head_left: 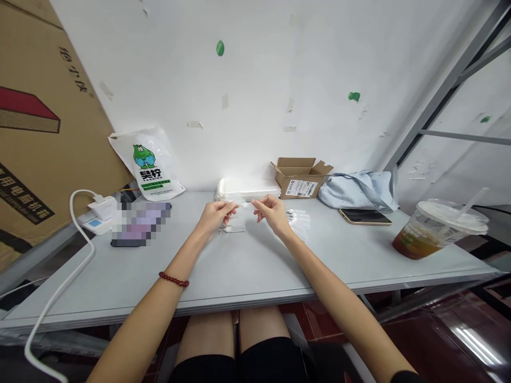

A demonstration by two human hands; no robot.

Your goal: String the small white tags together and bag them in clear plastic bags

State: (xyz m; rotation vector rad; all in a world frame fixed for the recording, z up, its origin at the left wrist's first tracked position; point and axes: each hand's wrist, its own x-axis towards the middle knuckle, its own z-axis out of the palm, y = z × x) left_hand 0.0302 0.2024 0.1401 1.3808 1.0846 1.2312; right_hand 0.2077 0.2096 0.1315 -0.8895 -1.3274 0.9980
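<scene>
My left hand point(221, 214) and my right hand point(271, 213) are both raised a little above the middle of the table, their fingertips pinched and a small gap apart. Between them stretches a small white piece point(245, 204), too small to name; both hands seem to grip it. Just below my left fingers lie small white items with a thin loop point(229, 230). Several small clear-and-white packets point(300, 223) lie spread beside my right wrist. Behind the hands rests a stack of white flat sleeves point(249, 188) by the wall.
An opened cardboard box point(299, 180) stands at the back, with a pale blue cloth bag point(355, 190) beside it. To the right are a phone point(365, 216) and a plastic drink cup point(435, 229). Leftward are a blurred-out phone point(139, 226), white cable point(90, 250) and plastic bag point(149, 165).
</scene>
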